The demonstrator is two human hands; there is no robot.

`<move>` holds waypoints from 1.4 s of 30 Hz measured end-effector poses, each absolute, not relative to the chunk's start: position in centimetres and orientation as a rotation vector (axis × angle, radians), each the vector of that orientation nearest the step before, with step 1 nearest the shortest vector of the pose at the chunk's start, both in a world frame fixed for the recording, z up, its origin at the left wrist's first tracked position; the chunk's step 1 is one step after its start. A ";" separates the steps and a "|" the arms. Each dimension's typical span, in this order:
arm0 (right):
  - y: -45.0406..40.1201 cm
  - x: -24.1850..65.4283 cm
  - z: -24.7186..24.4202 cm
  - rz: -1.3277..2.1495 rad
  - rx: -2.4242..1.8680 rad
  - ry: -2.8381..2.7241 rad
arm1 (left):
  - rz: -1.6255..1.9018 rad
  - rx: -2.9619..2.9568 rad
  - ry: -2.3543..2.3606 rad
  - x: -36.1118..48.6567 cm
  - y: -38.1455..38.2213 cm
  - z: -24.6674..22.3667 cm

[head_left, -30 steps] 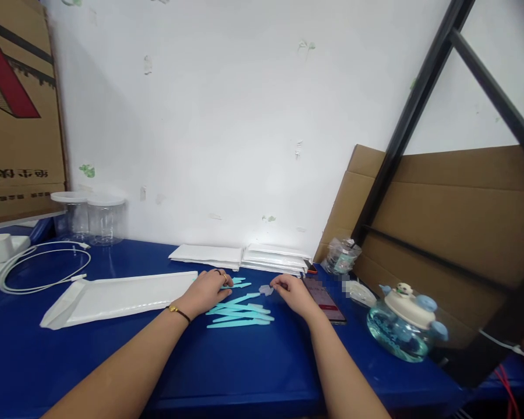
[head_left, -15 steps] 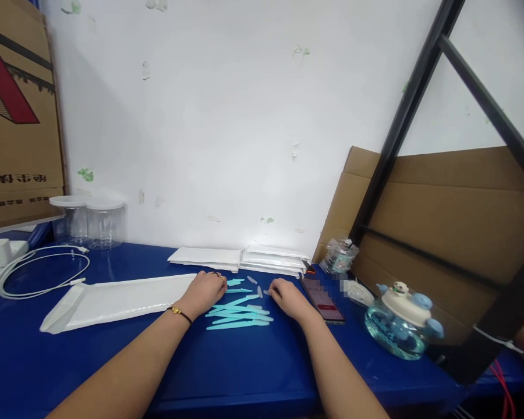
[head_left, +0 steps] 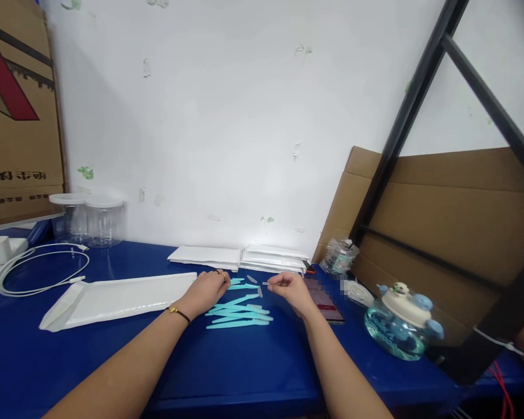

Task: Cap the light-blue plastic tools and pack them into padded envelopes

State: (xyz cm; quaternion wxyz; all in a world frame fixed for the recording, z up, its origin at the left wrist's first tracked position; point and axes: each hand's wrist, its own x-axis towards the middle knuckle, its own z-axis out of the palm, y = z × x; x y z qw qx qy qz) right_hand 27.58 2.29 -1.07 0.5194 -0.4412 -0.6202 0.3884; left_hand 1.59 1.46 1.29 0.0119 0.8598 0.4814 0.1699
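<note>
My left hand (head_left: 207, 291) is closed around the handle end of a turquoise eyebrow razor (head_left: 247, 286) whose head points right. Between the thumb and fingertips of my right hand (head_left: 291, 291) is a small clear blade cap (head_left: 265, 283), held just right of that razor and apart from it. Other loose caps (head_left: 252, 279) lie between my hands. Several more turquoise razors (head_left: 238, 323) are spread in a crossed pile on the table in front of my hands. A white padded mailer (head_left: 126, 299) lies flat beside my left hand.
White packets (head_left: 273, 258) are stacked against the wall. A phone (head_left: 325, 298) lies right of my right hand, with a blue-tinted glass teapot (head_left: 399, 326) further right. Clear lidded jars (head_left: 105, 224) and a white cable (head_left: 43, 270) are at the left, and a black metal frame (head_left: 397, 139) rises at right.
My right hand has lifted a clear cap from the table and turned, raising it slightly. The razor at my left hand now reaches further right, near the loose caps.
</note>
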 end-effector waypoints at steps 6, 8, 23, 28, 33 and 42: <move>2.2 27.5 -0.9 0.913 -1.049 -1.485 | 0.597 2.601 1.455 1.6 1.6 1.1; 2.3 27.4 -1.0 0.895 -1.035 -1.517 | 0.609 2.587 1.445 1.6 1.7 1.0; 2.1 26.2 -1.9 0.940 -1.014 -1.763 | 0.567 2.591 1.205 2.1 1.1 0.8; 2.2 27.1 -1.4 0.638 -1.130 -1.984 | 0.617 2.587 1.385 1.5 2.4 -0.2; 2.4 27.2 -1.3 0.310 -1.227 -2.271 | 0.596 2.574 1.766 0.4 3.7 -0.9; 2.6 27.2 -1.6 0.182 -1.441 -2.212 | 0.514 2.566 1.764 0.4 3.5 -0.4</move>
